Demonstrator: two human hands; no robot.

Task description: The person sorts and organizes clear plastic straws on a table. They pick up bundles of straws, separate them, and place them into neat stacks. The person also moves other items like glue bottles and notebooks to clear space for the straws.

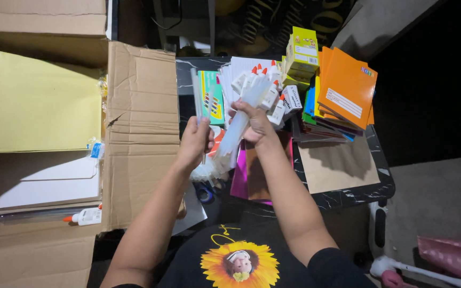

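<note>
My left hand (pixel 194 140) grips one or two thin translucent sticks (pixel 196 90) that point up and away from me. Close beside it, my right hand (pixel 254 122) holds a clear plastic bag of the same translucent sticks (pixel 236 133), angled from lower left to upper right. The bag's lower end (pixel 209 168) bunches beneath my left hand. Both hands hover over a black marble-patterned table (pixel 348 194) crowded with stationery. Just behind the bag lie white glue bottles with orange caps (pixel 260 80).
An open cardboard box (pixel 140 133) on the left holds yellow and white paper sheets (pixel 33 101) and a glue bottle (pixel 84 216). Orange notebooks (pixel 345 90), small yellow-green boxes (pixel 301 50), coloured sheets (pixel 252 176), tan card (pixel 334 165) and blue-handled scissors (pixel 205 193) fill the table.
</note>
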